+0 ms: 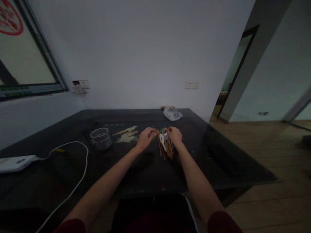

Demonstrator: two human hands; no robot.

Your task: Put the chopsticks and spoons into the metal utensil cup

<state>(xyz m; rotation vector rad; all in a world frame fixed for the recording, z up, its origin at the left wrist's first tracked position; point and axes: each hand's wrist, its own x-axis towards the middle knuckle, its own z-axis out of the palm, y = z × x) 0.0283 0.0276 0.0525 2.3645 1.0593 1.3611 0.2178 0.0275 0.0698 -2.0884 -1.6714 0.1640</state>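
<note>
A bundle of wooden chopsticks [167,149] lies on the dark glass table [121,168], with a white spoon [162,141] and a metal spoon on top. My left hand [145,137] rests just left of the bundle's far end, its fingers curled in a pinch at the tips of the sticks. My right hand [175,134] is at the bundle's far right end, fingers closed around the upper ends of the utensils near the metal spoon. What exactly each hand grips is too small to make out.
A grey mesh holder cup [101,138] stands left of my hands. A white device [16,162] with a white cable [80,171] lies at the left edge. A crumpled plastic bag [172,113] sits at the table's far side. A dark flat object [224,159] lies at right.
</note>
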